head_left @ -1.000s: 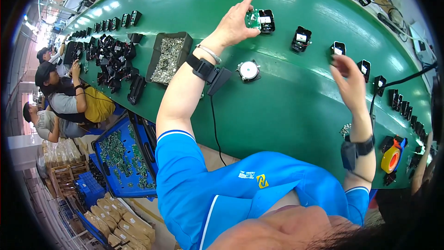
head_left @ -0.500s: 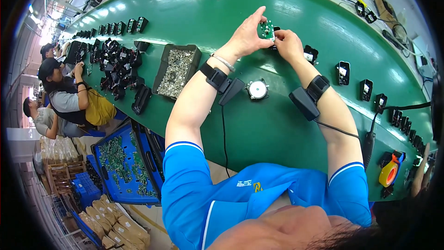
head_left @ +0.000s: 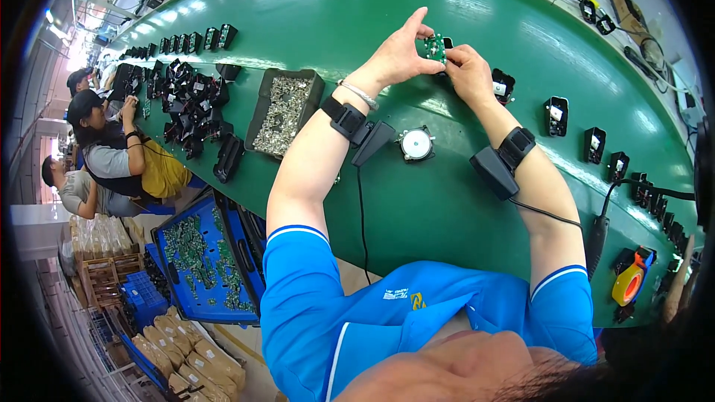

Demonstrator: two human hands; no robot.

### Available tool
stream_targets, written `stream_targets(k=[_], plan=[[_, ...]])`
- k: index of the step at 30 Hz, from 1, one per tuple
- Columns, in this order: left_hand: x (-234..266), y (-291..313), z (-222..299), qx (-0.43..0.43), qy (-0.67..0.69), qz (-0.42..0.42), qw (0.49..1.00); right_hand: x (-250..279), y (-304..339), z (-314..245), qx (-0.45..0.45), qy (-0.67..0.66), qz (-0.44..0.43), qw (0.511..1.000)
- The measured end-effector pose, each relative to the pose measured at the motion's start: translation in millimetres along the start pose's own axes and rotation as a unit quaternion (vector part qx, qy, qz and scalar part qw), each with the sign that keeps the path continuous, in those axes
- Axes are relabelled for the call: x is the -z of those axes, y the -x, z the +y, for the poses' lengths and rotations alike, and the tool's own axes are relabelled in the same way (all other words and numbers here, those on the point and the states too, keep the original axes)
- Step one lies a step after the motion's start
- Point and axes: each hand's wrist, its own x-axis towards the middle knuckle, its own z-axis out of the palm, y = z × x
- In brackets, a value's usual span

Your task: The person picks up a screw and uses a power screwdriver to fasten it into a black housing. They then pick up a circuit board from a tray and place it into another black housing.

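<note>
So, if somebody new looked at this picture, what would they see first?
Probably the big green table curving across the picture, with the person's hands close together near its upper middle: the left hand holds a small green circuit board, and the right hand is right beside it. Next might come the dark tray of shiny metal parts, left of the hands, and the blue bin at the lower left.
</note>
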Motion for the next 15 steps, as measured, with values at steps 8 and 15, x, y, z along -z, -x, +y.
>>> stream_targets(k=[8,15], plan=[[-7,5,-7,-0.051,-0.062,0.01,0.997,14,-6,-12,-0.163,-0.167,-0.077,0.969],[-18,6,-2,-0.098,-0.168,0.007,0.981,43,-5,-20,-0.151,-0.183,-0.038,0.971]])
